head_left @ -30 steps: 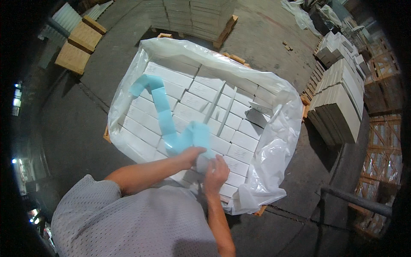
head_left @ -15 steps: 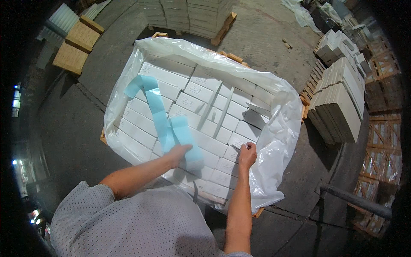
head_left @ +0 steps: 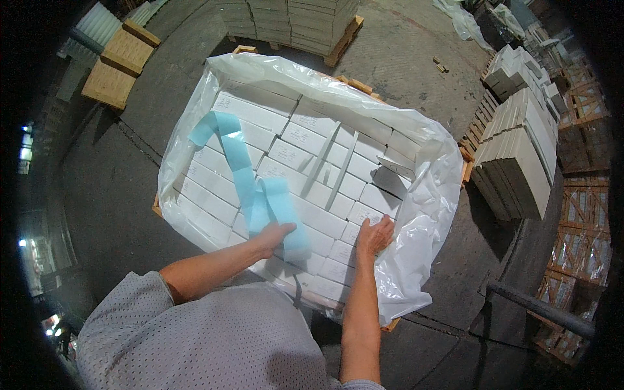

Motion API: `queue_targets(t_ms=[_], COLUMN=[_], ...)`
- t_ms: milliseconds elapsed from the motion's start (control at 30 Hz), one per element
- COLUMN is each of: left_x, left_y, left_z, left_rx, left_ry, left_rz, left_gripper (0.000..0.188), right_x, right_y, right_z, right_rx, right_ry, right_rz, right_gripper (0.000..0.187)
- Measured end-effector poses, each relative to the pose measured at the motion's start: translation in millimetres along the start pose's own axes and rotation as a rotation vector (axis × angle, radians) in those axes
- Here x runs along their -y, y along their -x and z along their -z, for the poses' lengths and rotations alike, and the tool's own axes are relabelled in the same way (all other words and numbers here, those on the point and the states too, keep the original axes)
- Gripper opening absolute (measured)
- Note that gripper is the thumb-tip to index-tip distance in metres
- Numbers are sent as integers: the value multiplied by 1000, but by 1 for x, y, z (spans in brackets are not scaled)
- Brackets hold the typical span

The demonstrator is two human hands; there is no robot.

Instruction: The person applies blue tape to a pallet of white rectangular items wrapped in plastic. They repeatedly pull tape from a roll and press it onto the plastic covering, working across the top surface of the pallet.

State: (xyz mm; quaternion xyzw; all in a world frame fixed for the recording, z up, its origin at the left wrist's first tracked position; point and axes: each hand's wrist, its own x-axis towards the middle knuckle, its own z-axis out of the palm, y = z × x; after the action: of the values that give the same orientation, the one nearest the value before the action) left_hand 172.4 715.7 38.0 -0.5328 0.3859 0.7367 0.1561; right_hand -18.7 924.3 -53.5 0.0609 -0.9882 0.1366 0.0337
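My left hand [head_left: 276, 239] is closed on a long light-blue strip of label backing [head_left: 238, 162], which trails away over the boxes and curls at its far end. Flat against one of the white boxes [head_left: 316, 197] near the right side lies my right hand [head_left: 376, 235], its fingers stretched out. Small printed labels [head_left: 298, 134] show on several of the boxes. The boxes fill a pallet-sized container lined with clear plastic sheeting [head_left: 426, 166]. Two thin grey strips [head_left: 344, 170] lie across the boxes, and a small flap of card [head_left: 394, 167] sticks up near the right edge.
Beyond the container stands a pallet of stacked grey boxes [head_left: 286, 26]. To the right are stacks of pale flat cartons [head_left: 513, 156] and a dark metal bar [head_left: 539, 305]. A wooden pallet piece [head_left: 110, 81] sits at the far left on the concrete floor [head_left: 416, 71].
My right hand has gone from a pinch to outstretched fingers laid on the box. My left hand still holds the blue strip, having shifted slightly.
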Motion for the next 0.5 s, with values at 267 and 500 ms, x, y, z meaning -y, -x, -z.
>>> queue_targets(t_ms=[267,500], left_x=[3,-15], left_y=[-8,-2], left_z=[6,-2], left_rx=[64,189], left_ry=[-52,-38], left_rz=[-42,-134], left_gripper=[53,50], right_x=[-25,21], right_y=[-15,30], right_z=[-38,26], right_rx=[241,621], right_ry=[-1230,-1225], right_rz=[-547,-201], right_gripper=[22,28])
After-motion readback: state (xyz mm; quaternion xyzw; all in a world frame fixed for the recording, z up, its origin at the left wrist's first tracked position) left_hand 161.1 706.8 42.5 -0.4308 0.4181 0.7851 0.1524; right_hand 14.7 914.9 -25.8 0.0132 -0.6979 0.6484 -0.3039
